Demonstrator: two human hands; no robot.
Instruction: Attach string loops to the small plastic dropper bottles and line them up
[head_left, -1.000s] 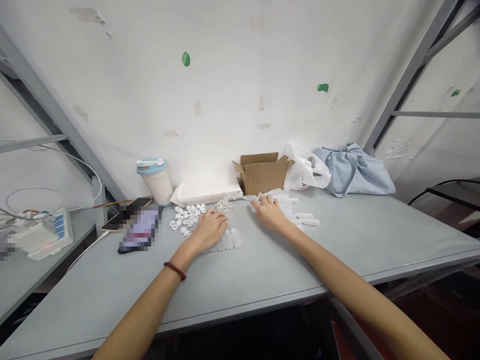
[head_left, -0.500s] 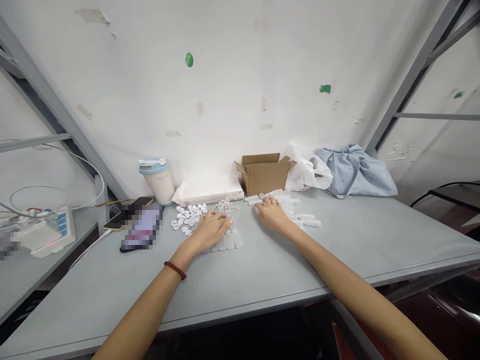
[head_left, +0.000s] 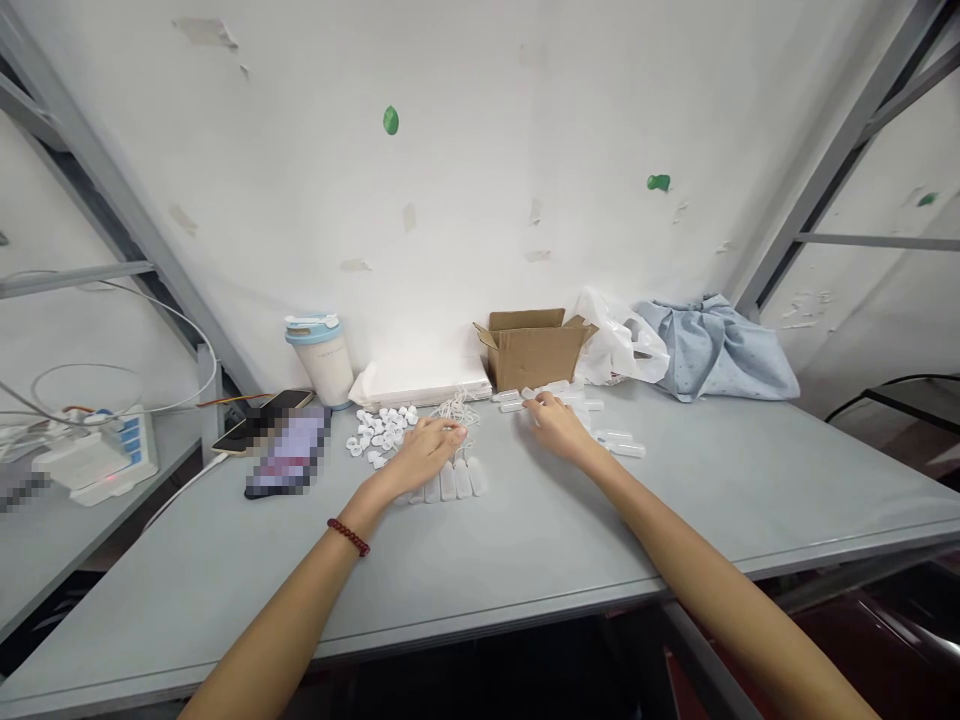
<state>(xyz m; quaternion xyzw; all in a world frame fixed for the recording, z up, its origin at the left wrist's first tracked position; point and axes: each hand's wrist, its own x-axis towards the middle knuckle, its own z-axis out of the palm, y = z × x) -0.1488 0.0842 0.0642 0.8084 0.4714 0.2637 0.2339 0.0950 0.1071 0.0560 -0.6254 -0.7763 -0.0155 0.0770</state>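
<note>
My left hand (head_left: 421, 452), a red bead bracelet on its wrist, rests on a tangle of thin white strings (head_left: 455, 410), fingers curled as if pinching one; what is between them is too small to name. Just in front of it lies a short row of clear small tubes (head_left: 452, 482). A heap of small white caps (head_left: 379, 432) sits to its left. My right hand (head_left: 556, 425) lies palm down among several clear tubes (head_left: 619, 442), fingertips bent onto one near the cardboard box (head_left: 534, 347).
A grey table (head_left: 525, 540) carries a lidded cup (head_left: 323, 353), a stack of white sheets (head_left: 420, 383), a phone (head_left: 287, 455), a white plastic bag (head_left: 619, 343) and blue cloth (head_left: 716, 345). A power strip (head_left: 105, 460) with cables lies at left. Metal frame posts stand both sides.
The view has drifted slightly; both hands stay in nearly the same spots. My left fingers have curled closer onto the strings.
</note>
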